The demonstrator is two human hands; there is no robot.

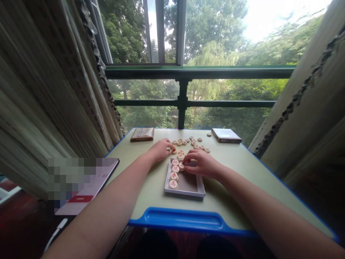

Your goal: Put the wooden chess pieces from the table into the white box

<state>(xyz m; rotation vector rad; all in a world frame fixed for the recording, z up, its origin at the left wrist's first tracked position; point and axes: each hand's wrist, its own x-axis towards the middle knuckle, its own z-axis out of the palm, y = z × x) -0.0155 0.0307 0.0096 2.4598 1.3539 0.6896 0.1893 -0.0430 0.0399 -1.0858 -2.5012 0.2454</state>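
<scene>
My left hand (161, 149) reaches past the box, its fingertips closed on a round wooden Chinese chess piece (174, 152) on the table. Over the upper right part of a shallow white box (184, 193) is my right hand (201, 162). Its fingers are bent together at a Chinese chess piece (181, 166) in the box, and they partly cover it. A column of pieces with red characters (173, 176) lies along the box's left side. Just beyond the box are loose pieces (180, 156), some hidden by my right hand.
More pieces (184, 142) are scattered toward the window. A brown flat box (142, 134) lies far left, a white-topped one (226, 135) far right. The table has a blue front tray (184, 218). At left is a tablet-like screen (88, 196) with a white cable (58, 230).
</scene>
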